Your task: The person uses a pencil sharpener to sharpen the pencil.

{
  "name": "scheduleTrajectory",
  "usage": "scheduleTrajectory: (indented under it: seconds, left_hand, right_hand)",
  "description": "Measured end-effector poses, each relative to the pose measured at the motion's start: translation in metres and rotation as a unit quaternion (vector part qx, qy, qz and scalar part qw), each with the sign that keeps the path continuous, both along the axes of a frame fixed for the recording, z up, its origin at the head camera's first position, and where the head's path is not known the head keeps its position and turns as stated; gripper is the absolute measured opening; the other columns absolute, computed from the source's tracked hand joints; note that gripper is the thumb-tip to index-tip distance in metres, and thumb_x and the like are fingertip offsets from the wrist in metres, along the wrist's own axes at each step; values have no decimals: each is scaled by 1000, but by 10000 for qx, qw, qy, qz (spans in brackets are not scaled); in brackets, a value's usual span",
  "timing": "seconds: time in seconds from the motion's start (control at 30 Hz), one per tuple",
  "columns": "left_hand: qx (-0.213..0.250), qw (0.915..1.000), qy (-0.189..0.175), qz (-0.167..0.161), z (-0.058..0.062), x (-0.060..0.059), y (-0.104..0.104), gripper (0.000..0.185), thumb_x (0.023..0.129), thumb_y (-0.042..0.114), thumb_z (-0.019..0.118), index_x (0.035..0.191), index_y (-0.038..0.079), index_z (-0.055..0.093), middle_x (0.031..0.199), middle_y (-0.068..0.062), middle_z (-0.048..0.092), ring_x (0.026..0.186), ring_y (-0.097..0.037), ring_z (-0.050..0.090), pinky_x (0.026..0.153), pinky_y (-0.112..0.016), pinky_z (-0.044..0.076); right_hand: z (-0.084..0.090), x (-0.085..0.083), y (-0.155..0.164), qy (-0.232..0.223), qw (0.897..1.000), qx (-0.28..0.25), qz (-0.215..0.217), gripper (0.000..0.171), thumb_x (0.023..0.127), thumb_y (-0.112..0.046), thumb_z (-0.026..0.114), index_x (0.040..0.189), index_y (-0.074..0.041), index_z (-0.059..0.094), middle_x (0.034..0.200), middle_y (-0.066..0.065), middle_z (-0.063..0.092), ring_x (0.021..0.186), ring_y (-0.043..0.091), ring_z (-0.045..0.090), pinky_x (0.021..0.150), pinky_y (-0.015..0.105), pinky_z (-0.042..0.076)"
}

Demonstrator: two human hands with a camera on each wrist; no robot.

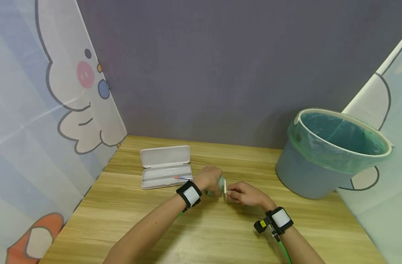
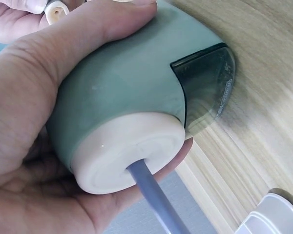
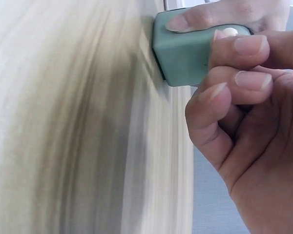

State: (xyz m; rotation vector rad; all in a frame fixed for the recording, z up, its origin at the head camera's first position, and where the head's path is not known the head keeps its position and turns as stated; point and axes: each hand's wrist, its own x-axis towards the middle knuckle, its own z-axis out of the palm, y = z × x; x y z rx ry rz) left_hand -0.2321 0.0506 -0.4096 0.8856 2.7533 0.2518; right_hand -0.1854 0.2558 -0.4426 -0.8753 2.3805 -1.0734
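Left hand [image 1: 210, 178] wrapped round sharpener [image 2: 132, 102], right hand [image 1: 244, 194] pinching crank [image 1: 225, 186]

Sharpener [image 1: 219, 185] between case [image 1: 166, 167] and bin [image 1: 333, 152]

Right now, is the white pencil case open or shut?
Open. The pencil case has its lid folded back flat on the table, its tray exposed.

Left hand [image 1: 210, 178] gripping green sharpener [image 1: 220, 185], right hand [image 1: 244, 194] pinching its crank, open pencil case [image 1: 165, 166] behind
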Motion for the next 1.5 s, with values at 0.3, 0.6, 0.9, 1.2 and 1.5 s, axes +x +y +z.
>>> scheduleTrajectory:
  seconds: [0.3,0.6,0.9,1.2,1.5]
  left_hand:
    - [-95,9999,37,6,-1,0,2,35,67,30,97,72,18,64,72,7,60,65,-11,53,59,-24,46]
    - [-139,9999,24,42,-1,0,3,35,67,29,97,72,18,65,71,7,60,65,-12,54,59,-25,47]
    - [-179,9998,110,48,-4,-2,4,35,66,29,98,78,18,66,75,7,62,68,-11,56,61,-25,48]
    - [-142,9998,147,71,-1,-2,4,36,66,27,98,82,16,68,77,5,62,67,-12,56,60,-24,49]
    - [-141,9999,27,18,-2,-2,3,36,67,27,98,83,17,67,76,6,61,68,-11,56,61,-25,49]
  right_hand:
    - [3,0,2,-124,9998,-169,-48,41,111,-26,44,90,5,62,62,-8,43,47,2,39,46,22,38]
    - [5,0,2,-177,9995,-212,-167,41,111,-26,44,91,5,62,63,-7,42,47,3,36,47,22,37]
    - [14,-6,3,5,9997,-213,-142,40,111,-23,44,94,7,64,62,-8,43,49,1,36,49,20,36]
    - [24,-17,3,310,9990,-263,-172,36,111,-18,45,93,7,64,60,-7,42,48,1,34,47,21,34]
    - [27,-27,6,283,9995,-52,-159,35,111,-19,45,94,5,64,60,-6,43,47,2,35,48,23,36]
